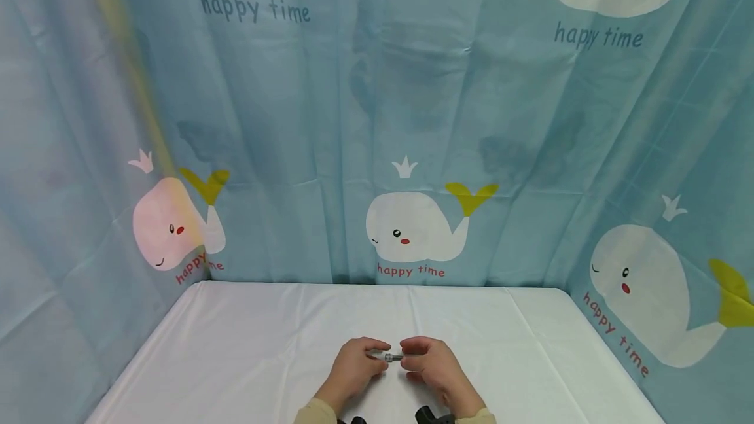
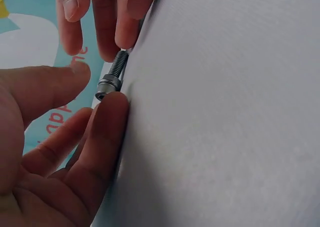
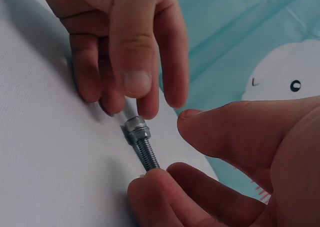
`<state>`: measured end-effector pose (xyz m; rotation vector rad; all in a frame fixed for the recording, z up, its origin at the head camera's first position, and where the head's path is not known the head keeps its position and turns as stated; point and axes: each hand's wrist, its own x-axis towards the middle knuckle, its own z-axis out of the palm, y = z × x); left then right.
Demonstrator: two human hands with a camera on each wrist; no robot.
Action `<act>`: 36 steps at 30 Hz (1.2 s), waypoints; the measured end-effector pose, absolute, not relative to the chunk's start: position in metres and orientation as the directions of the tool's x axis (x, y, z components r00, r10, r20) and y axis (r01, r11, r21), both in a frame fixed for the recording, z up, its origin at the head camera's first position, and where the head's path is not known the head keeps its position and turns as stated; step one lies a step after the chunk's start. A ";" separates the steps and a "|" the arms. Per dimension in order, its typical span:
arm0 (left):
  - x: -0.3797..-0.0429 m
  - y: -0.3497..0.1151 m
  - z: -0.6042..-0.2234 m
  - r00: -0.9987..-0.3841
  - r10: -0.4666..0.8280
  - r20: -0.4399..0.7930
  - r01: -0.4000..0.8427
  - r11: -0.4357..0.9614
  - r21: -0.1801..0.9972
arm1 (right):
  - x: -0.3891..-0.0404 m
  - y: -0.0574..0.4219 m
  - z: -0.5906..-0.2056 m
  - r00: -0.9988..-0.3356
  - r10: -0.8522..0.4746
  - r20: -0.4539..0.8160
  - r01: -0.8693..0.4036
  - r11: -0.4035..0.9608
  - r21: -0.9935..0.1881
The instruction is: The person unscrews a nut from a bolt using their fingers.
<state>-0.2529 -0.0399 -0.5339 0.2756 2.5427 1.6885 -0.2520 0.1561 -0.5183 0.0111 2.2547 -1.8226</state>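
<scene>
A metal socket-head bolt (image 1: 393, 358) sits low over the white tabletop, between the two hands. In the right wrist view its round head points toward the left hand, and a nut (image 3: 141, 134) sits close under the head, with bare thread (image 3: 148, 154) beyond. The left hand (image 1: 355, 366) is at the head end, fingers loosely bent, thumb apart from the bolt. At the threaded end is the right hand (image 1: 432, 365), its fingertips hiding the bolt's tip and its thumb raised clear. Whether any fingertip touches the bolt, I cannot tell.
White cloth covers the table (image 1: 235, 345). A blue curtain (image 1: 412, 116) with printed whales hangs behind and along both sides. A black wrist-worn device (image 1: 432, 416) shows near the right cuff, at the table's near side.
</scene>
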 end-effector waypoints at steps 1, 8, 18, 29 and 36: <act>-0.253 -0.039 -0.533 -0.983 0.184 0.029 0.098 0.383 0.919 | -0.252 0.155 -0.518 -0.970 -0.141 -0.196 0.161 0.230 -0.960; -0.257 -0.033 -0.535 -0.991 0.134 -0.021 0.032 0.382 0.923 | -0.254 0.153 -0.522 -0.970 -0.132 -0.206 0.168 0.251 -0.953; -0.259 -0.027 -0.541 -0.986 0.131 0.103 0.158 0.544 0.824 | -0.252 0.154 -0.525 -0.970 -0.150 -0.190 0.148 0.251 -0.956; -0.257 -0.026 -0.539 -0.968 0.170 0.187 0.253 0.682 0.687 | -0.258 0.148 -0.531 -0.986 -0.161 0.050 -0.151 0.712 -0.686; -0.257 -0.027 -0.540 -0.961 0.190 0.201 0.276 0.672 0.687 | -0.259 0.145 -0.531 -0.979 -0.195 0.063 -0.193 0.773 -0.605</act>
